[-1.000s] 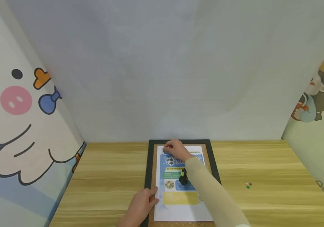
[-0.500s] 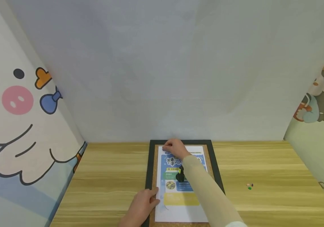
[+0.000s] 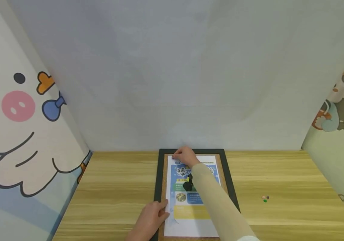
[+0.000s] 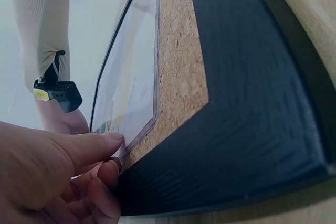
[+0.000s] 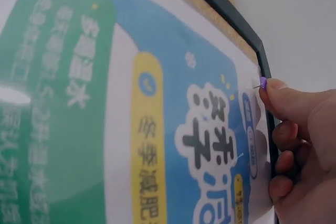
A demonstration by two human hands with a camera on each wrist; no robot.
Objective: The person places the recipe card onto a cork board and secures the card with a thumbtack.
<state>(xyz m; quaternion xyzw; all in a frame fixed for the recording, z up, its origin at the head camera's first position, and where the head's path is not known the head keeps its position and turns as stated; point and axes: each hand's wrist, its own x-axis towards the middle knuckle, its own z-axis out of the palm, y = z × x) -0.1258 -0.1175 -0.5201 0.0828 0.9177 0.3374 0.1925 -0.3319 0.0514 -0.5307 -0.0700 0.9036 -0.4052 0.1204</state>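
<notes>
A printed poster [image 3: 187,227] with blue, green and yellow panels lies on a cork board with a black frame [image 3: 158,182]. My right hand [image 3: 187,156] is at the poster's upper left corner. Between thumb and forefinger it pinches a purple push pin [image 5: 263,83]. The pin's needle points at the sheet; whether it has gone in, I cannot tell. My left hand [image 3: 149,216] rests at the poster's left edge, its thumb [image 4: 100,142] touching the sheet's border and the other fingers loosely bent beside it. Part of the poster's title is hidden behind my right hand and sleeve.
Several small coloured push pins [image 3: 265,198] lie on the wooden table [image 3: 280,177] to the right of the board. A pale wall [image 3: 166,100] rises behind the table, with cartoon-printed walls on both sides. A black wrist camera [image 3: 187,185] is on my right wrist.
My right fingers stay at the upper left corner while the right wrist and forearm shift slightly left and upward, turning a little. My left hand keeps its place on the poster's edge.
</notes>
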